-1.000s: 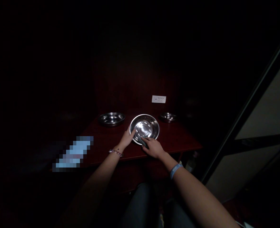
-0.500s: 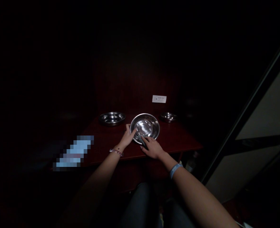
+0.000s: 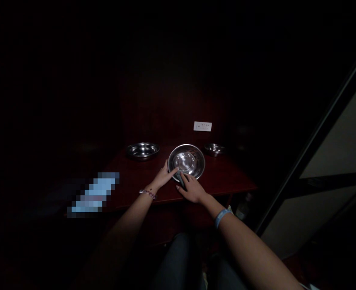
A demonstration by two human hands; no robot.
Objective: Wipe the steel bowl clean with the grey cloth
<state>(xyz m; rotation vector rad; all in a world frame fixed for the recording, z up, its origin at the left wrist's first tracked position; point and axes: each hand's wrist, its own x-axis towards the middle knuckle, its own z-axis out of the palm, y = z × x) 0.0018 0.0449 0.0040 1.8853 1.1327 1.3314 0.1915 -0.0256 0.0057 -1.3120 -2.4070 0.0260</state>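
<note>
A shiny steel bowl (image 3: 186,161) is tilted toward me above the table's front part. My left hand (image 3: 165,175) grips its left lower rim, thumb over the inside edge. My right hand (image 3: 192,188) is closed around a dark grey-green cloth or pad (image 3: 181,179), which touches the bowl's lower rim. Its exact kind is hard to tell in the dim light, and the fingers cover part of it.
On the dark red table (image 3: 226,177) stand a wide steel bowl (image 3: 143,150) at the left and a smaller steel bowl (image 3: 215,150) at the right. A white socket plate (image 3: 202,126) is on the back wall. A bottle (image 3: 243,207) stands low at the right.
The held bowl has shifted slightly to the right, with my left hand moving along. The cloth or pad has moved a little against its lower rim.
</note>
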